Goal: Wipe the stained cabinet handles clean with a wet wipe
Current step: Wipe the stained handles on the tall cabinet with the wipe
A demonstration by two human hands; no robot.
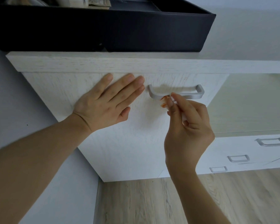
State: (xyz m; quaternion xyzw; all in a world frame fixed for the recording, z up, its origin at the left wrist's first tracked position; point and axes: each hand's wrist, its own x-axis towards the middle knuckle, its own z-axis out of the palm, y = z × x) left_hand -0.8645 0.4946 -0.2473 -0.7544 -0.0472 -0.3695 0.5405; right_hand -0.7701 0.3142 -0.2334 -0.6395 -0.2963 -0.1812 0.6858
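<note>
A silver bar handle (191, 95) is fixed to the pale wood-grain cabinet door (132, 143). My right hand (189, 126) pinches a white wet wipe (166, 101) and presses it against the middle of the handle's front bar. The wipe carries an orange-red smear where it meets the metal. My left hand (107, 102) lies flat on the door just left of the handle, fingers straight and pointing toward the handle's left end.
A black box (136, 31) sits on the cabinet top (103, 62), overhanging the front edge. Lower right, a white drawer unit (249, 159) shows three more silver handles. Grey wall stands to the left, wood-look floor (144, 201) below.
</note>
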